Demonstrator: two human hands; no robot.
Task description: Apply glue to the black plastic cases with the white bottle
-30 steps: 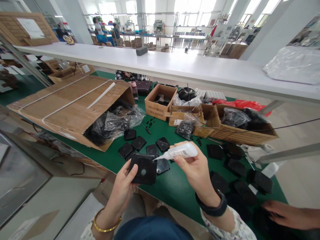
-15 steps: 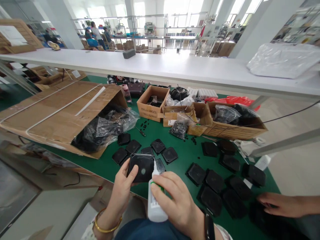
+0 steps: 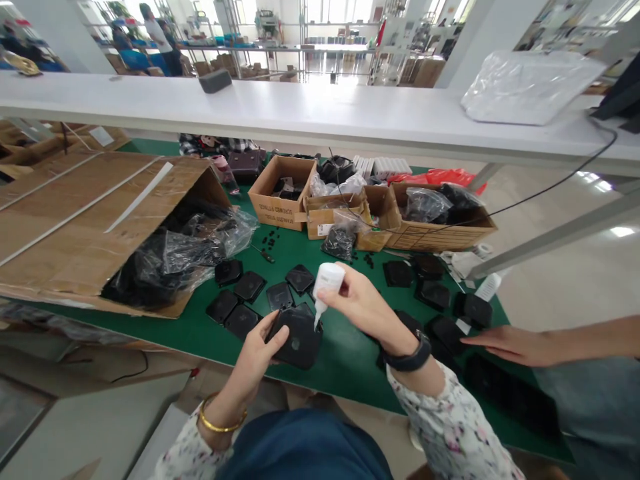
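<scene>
My left hand (image 3: 263,343) grips a black square plastic cover (image 3: 300,343) by its left edge, thumb on top. My right hand (image 3: 363,303) is closed around a white squeeze bottle (image 3: 329,283), tipped upside down. The bottle's thin nozzle points down at the cover's upper right corner, touching it or very close. Just beyond the held cover, several similar black covers (image 3: 250,287) lie on the green table (image 3: 345,357). Whether any liquid leaves the nozzle is too small to tell.
On the right, a co-worker's hand (image 3: 520,345) rests by more black covers (image 3: 435,293). A large carton (image 3: 65,227) with plastic-wrapped parts lies left. Small open boxes (image 3: 283,210), a bag of black bits (image 3: 340,241) and a screwdriver (image 3: 265,255) sit farther back, under a white shelf (image 3: 300,110).
My right hand has swung up and turned the bottle from upright to upside down over the cover. The cover is tilted flatter. The co-worker's hand has shifted, and the camera view has moved.
</scene>
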